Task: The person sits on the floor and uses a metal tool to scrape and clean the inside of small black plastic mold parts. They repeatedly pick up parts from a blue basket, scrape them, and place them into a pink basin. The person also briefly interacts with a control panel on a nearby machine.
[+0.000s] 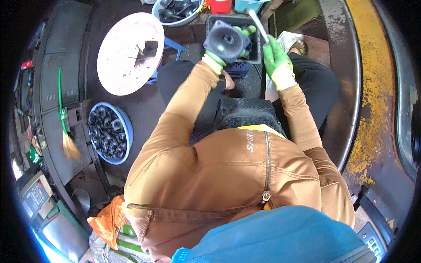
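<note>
My left hand [214, 60], in a green and pale yellow glove, grips a dark grey funnel-shaped part [227, 40] with a square, eared rim and a hole at its centre. Some green glove fingers show past the part's right side. My right hand [277, 59], gloved the same way, is closed round a slim pale rod-like tool [258, 24] that points up and to the left. The tool's tip is apart from the part. Beneath the part stands a black crate [211, 22], its contents mostly hidden.
A wide pale pink basin [114, 57] with a dark block and thin pieces stands left, by a blue stool [174, 45]. Blue basins [128, 127] [175, 23] hold several black parts. A red container [220, 6] and a yellow-painted metal edge [372, 87] are also nearby.
</note>
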Demonstrator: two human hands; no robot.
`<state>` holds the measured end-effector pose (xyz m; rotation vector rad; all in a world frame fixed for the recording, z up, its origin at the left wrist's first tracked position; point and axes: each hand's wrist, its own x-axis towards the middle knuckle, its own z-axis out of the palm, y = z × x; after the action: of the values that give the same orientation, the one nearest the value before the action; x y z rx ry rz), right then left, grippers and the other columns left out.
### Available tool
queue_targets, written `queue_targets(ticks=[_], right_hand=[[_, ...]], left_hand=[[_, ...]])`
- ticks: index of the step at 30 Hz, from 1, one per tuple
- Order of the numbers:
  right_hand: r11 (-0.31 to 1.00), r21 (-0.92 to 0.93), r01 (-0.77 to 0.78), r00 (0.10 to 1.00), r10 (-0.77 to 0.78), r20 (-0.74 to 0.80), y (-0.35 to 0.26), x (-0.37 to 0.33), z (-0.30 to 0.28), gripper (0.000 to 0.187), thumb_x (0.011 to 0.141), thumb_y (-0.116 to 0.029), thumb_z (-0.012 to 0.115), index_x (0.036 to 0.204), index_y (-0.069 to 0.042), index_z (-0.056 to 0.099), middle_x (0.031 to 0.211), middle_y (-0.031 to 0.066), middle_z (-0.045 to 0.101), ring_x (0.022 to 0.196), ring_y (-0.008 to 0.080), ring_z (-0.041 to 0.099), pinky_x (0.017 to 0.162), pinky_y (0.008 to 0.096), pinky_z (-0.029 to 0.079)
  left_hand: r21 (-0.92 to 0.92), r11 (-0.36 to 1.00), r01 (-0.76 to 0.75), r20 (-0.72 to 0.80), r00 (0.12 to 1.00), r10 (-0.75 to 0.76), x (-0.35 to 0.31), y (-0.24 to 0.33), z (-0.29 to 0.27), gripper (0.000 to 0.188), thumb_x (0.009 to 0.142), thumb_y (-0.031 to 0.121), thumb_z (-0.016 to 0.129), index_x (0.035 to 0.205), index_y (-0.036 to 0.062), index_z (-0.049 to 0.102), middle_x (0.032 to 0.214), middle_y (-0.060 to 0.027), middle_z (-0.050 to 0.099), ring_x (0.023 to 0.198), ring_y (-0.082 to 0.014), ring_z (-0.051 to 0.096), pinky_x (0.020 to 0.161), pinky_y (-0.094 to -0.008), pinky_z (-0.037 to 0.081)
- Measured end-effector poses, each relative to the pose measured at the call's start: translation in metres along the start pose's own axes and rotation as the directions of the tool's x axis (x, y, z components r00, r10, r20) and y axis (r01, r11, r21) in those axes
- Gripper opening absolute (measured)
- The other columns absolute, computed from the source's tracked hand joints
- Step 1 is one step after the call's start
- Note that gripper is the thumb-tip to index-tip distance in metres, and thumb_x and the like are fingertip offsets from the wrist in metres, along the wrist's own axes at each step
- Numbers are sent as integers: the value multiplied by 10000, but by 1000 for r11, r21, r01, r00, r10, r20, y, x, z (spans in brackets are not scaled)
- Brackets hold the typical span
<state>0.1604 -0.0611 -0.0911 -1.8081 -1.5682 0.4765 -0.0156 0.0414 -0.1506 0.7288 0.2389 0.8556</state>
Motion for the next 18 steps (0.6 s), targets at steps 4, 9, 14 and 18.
queue_targets(ticks=[4,9,14,18], right_hand=[[972,-212,97,955,-31,295,-15,-9,-23,395,946,-275,512,1302,-105,526,1192,213,603,1090,385,584,894,448,481],[945,-192,266,964,-260,56,-29,-63,-119,437,902,-204,607,1303,-50,528,1246,209,579,1149,366,566,969,408,456],[946,-295,131,653,-307,-692,-68,-140,-266,347,880,-115,629,1196,27,594,1158,182,625,1052,281,609,920,354,487],[484,-788,-380,85,-830,-551,-136,-220,-354,350,839,-88,697,1137,46,571,1010,134,617,894,205,598,789,297,508]], left_hand=[[931,248,-269,153,902,404,-21,-1,53,192,836,183,658,962,57,587,943,-94,621,869,-222,611,782,-356,505],[992,93,-89,37,889,456,-25,5,46,283,695,150,795,856,102,568,800,-50,616,777,-206,611,712,-336,486],[786,-614,-70,192,972,135,-9,-5,-28,159,880,210,550,866,67,618,869,-101,639,856,-254,608,814,-364,494],[999,40,-26,20,989,147,-8,-29,-68,260,931,257,480,988,55,633,971,-106,668,912,-234,636,842,-362,522]])
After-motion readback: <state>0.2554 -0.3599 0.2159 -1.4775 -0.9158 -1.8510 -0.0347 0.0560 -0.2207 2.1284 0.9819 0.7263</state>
